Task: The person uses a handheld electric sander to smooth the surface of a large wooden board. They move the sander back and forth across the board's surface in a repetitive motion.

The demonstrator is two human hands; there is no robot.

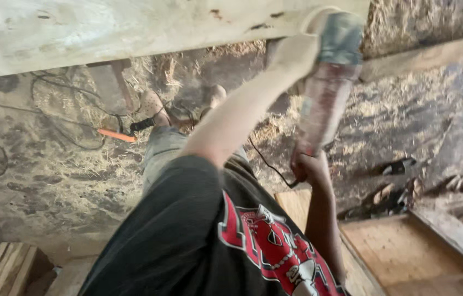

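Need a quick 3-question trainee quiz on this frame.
1. True or false: the right hand grips the rear end of the power tool.
2. The tool's head is up against: A) the pale board; B) an orange object on the ground; C) a wooden crate.
3. Which hand is nearer the board?

Key: 1 true; 2 A; 3 the left hand.

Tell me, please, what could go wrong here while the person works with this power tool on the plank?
1. The black cord hangs beside the legs, and more cables lie on the straw; they might catch a foot.
2. The power tool is pressed against the pale plank, held by the left hand and right hand; a slip could bring it towards the body.
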